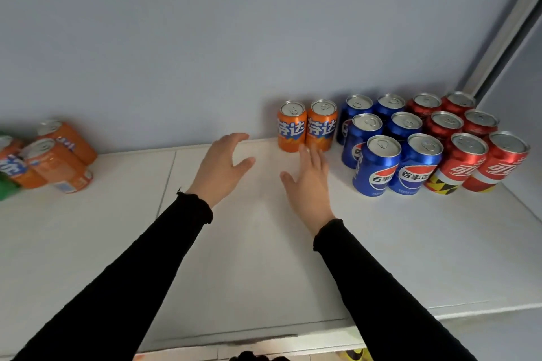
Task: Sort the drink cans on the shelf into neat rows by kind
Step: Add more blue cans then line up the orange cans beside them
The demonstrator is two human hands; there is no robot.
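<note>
Two orange cans (306,126) stand side by side against the back wall. To their right, several blue cans (390,149) form two rows, and several red cans (469,143) form two more rows beyond them. A loose group of orange cans (55,155) sits at the far left. My left hand (221,165) hovers over the white shelf (234,258) with spread, relaxed fingers and holds nothing. My right hand (311,179) is flat and empty, its fingertips just in front of the right orange can.
Something green (7,184) shows at the left edge beside the loose orange cans. A grey wall backs the shelf, and a pale frame (504,32) runs up at the right corner. The shelf's front edge lies near the bottom of the view.
</note>
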